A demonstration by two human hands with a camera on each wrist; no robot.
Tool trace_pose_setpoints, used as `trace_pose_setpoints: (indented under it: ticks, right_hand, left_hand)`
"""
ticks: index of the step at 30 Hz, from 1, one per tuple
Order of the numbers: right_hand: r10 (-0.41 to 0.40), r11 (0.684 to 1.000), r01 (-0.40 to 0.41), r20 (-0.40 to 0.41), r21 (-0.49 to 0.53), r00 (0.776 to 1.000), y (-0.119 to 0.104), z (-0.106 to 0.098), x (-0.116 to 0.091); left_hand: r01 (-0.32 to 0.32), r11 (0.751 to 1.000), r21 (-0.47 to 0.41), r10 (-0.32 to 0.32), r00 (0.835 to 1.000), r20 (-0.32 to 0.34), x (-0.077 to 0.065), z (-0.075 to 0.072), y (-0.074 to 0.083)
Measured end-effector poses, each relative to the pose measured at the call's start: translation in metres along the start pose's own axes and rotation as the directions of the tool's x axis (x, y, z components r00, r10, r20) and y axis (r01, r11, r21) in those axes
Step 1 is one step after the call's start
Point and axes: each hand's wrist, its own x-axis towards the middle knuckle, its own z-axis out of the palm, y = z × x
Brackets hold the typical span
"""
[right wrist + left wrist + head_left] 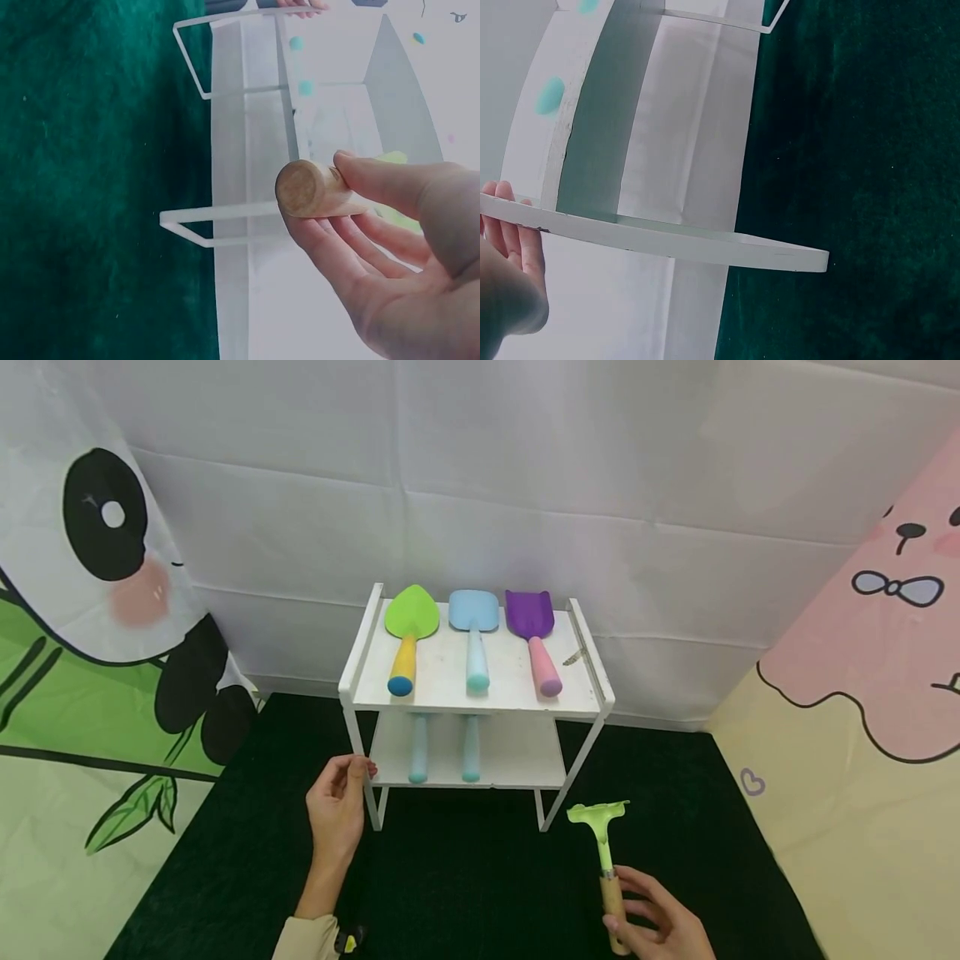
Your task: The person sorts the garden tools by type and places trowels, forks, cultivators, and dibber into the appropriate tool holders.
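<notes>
My left hand [336,810] grips the left front leg of a small white two-tier shelf [491,783]; in the left wrist view its fingers [531,251] pass behind the leg. Low at the right, my right hand [663,920] holds a hand rake [611,897] by its wooden handle, between thumb and fingers. The light-green head points away, towards the shelf, and is seen nearly edge-on. In the right wrist view the round butt of the handle [300,191] faces the camera, and the hand partly hides the head.
On the top tier lie a green scoop with yellow handle [406,639], a light-blue scoop [475,627] and a purple scoop with pink handle [534,631]. Two light-blue handles [418,760] show on the lower tier. White cloth [525,460] hangs behind; dark green carpet [465,877] lies below.
</notes>
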Motion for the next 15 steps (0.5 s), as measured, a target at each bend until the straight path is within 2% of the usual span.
trace_pose_setpoints:
  ticks: [3, 5, 12, 15]
  right_hand:
    - [-0.034, 0.999, 0.034, 0.035, 0.003, 0.999, -0.003, 0.004, 0.0]
    - [-0.06, 0.998, 0.059, 0.067, 0.014, 0.996, -0.005, 0.006, 0.001]
    - [-0.143, 0.99, 0.141, 0.151, 0.019, 0.978, -0.014, 0.013, 0.006]
    - [-0.181, 0.983, 0.179, 0.184, 0.031, 0.966, -0.017, 0.015, 0.008]
  left_hand:
    - [0.017, 1.0, 0.005, -0.017, 1.0, 0.0, -0.002, 0.001, 0.013]
    - [0.019, 1.0, 0.011, -0.019, 1.0, 0.0, -0.002, 0.001, 0.012]
    - [0.023, 1.0, 0.021, -0.023, 1.0, -0.008, 0.002, -0.002, -0.014]
    - [0.014, 1.0, 0.017, -0.013, 1.0, -0.006, 0.002, -0.003, -0.016]
